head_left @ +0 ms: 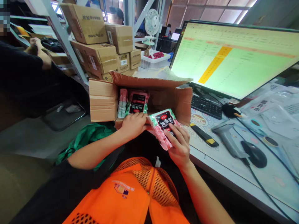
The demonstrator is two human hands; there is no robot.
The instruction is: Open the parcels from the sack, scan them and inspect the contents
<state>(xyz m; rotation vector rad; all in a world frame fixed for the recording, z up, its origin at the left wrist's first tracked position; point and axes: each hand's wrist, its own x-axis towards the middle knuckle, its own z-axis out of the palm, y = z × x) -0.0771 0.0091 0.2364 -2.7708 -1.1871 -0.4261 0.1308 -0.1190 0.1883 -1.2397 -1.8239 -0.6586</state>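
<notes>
An open cardboard box [104,104] lies in front of me with its flaps spread. Inside its left part sit a pink-and-green packet with a black label [137,104] and a similar packet on edge [122,103]. My left hand [134,125] is closed over the box's near edge, with its fingertips partly hidden beside the labelled packet. Over the box's near right corner, my right hand [179,143] grips another pink-and-green packet with a black label [163,124], tilted, thumb and fingers on its right side.
To the right are a monitor [233,59], keyboard [205,105], yellow-and-black cutter [204,135], barcode scanner [230,140] and mouse [254,154] with cables. Stacked cartons [95,59], a white basket [155,62] and a fan [151,23] stand behind. Another person's arm [43,56] is at left.
</notes>
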